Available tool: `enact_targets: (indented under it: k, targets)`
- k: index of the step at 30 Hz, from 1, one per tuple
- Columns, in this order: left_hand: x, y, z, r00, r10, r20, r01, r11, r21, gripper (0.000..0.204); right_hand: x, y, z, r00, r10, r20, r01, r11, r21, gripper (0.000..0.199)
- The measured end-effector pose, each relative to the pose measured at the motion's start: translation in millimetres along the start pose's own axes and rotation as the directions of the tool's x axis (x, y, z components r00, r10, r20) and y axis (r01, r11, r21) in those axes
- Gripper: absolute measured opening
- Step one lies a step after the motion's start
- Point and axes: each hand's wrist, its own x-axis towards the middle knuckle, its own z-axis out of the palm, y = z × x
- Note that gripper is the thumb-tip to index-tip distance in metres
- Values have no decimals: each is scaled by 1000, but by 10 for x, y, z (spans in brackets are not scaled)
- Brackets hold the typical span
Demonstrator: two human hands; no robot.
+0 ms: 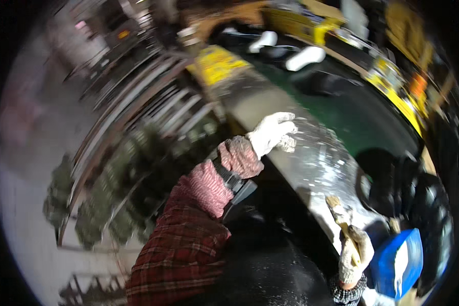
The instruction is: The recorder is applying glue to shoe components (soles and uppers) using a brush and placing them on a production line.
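The right hand point(355, 253), in a pale knitted glove, was closed around the slim, wooden-looking handle of a small tan-tipped brush point(342, 221); the brush's head reached beyond the fingers, away from the body, over a long, shiny grey worktop point(268, 97); whether its tip touched that surface could not be told. The left hand point(272, 133), in a white glove, lay ahead and to the left of the right hand, its fingers loosely bent and nothing visible in them; contact with the worktop below was unclear.

The brush would probably handle as a light thing, stiff along the handle and softer at the tip; it looked hardly fragile, though a wet handle might turn slippery; the best hold was likely the handle close behind the head, where the right hand's fingers sat.

Just right of the right hand stood a blue, plastic-looking container point(414, 248) with a pale patch on its face; beyond the left hand, across the worktop, spread a dark green flat surface point(341, 125).
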Motion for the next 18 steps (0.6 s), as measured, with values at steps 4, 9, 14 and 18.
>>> enact_targets:
  k: [4,9,14,18]
  targets:
    - [-1895,948,-919,637,769,-46,45,23,999,40,103,-163,357,976,27,217,-82,965,249,22]
    - [-4929,2459,-1612,-285,950,-132,708,301,639,53,170,-646,712,916,-107,387,-24,948,318,21]
    - [-6788,2185,-2327,-705,662,-254,569,742,355,81,114,-883,875,868,-181,461,95,974,204,21]
    - [-6862,1567,-2625,-626,646,-437,513,763,393,90,-1,-1020,835,878,-82,471,49,995,82,22]
